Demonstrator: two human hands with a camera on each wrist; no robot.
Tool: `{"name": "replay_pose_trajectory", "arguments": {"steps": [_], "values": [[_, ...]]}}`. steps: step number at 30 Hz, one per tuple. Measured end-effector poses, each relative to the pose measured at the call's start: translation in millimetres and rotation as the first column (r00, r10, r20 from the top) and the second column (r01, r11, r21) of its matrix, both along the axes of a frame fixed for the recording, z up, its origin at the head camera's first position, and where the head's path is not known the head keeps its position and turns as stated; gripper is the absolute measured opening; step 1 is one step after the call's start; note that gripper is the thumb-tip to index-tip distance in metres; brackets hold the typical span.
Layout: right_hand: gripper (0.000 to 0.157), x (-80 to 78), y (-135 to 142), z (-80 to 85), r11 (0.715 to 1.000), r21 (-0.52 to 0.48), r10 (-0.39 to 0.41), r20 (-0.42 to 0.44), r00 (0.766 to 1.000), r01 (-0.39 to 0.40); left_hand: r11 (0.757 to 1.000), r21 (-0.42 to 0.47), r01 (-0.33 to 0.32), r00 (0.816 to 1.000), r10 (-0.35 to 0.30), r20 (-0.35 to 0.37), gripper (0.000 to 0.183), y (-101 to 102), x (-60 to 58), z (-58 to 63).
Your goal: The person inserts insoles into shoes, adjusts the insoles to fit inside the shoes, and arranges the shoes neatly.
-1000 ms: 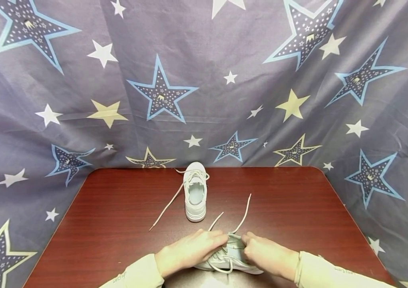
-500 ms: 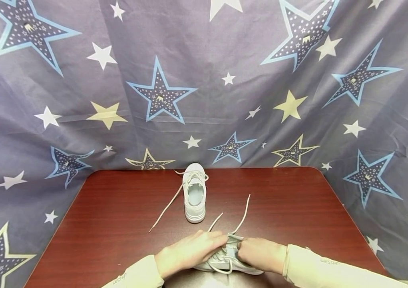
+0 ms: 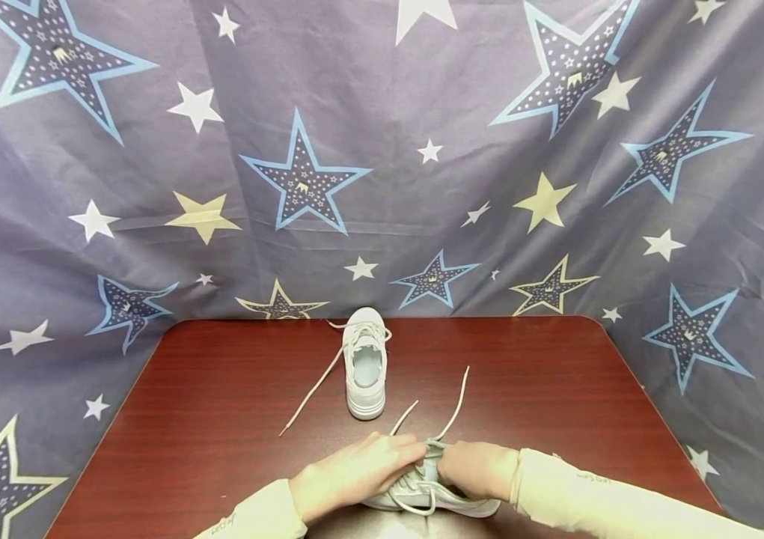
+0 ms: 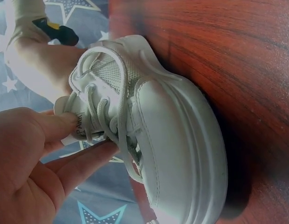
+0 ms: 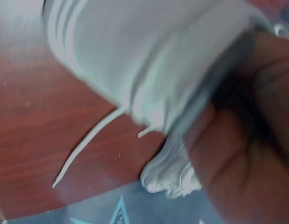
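A white lace-up sneaker (image 3: 452,500) lies across the table's near edge, toe to the left. My left hand (image 3: 358,470) is over its front; in the left wrist view the thumb and fingers pinch the shoe's tongue (image 4: 79,122), and loose laces (image 4: 122,84) loop over the upper. My right hand (image 3: 477,468) reaches into the opening from the heel side, its fingertips hidden within. In the right wrist view the palm (image 5: 247,158) is against the collar beside the white heel (image 5: 121,46); whether the fingers curl round anything there is hidden.
A second white sneaker (image 3: 365,400) stands at the back middle of the reddish-brown table (image 3: 220,397), toe away, its long lace (image 3: 314,389) trailing left. A lace end (image 3: 460,400) from the near shoe lies on the tabletop. A star-patterned grey cloth (image 3: 382,209) hangs behind.
My right hand has moved left from the heel side, deeper into the near shoe's opening. The left hand has kept its place on the tongue.
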State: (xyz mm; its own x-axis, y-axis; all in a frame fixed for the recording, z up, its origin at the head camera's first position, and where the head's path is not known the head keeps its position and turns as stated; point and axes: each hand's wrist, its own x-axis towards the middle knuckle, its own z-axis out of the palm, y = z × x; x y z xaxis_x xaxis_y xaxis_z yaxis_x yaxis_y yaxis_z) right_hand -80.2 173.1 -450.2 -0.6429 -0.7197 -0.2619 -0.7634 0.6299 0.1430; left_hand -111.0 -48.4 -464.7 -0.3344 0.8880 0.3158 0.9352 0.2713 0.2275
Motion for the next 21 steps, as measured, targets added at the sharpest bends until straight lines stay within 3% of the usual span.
{"name": "replay_pose_trajectory", "arguments": {"steps": [5,15,19,21], "values": [[0.032,-5.6,5.8,3.8,0.997,-0.061,-0.033,0.152,0.988,0.043,1.000,0.006,0.003,1.000,-0.003,0.004,0.011,0.6,-1.2,1.9],[0.032,-5.1,8.7,6.2,0.996,-0.090,0.021,0.120,0.993,-0.011,0.999,0.031,0.012,1.000,-0.013,0.014,0.010,-0.5,-2.7,3.5],[0.031,-7.1,16.1,10.8,0.982,-0.189,0.052,0.216,0.975,-0.011,0.998,0.048,0.026,0.999,-0.027,0.016,0.009,-2.0,-1.8,3.5],[0.028,-9.0,20.7,13.0,0.961,-0.277,0.081,0.269,0.960,-0.003,0.999,0.046,0.025,0.999,-0.026,0.018,0.008,-3.1,-1.1,3.5]]}}
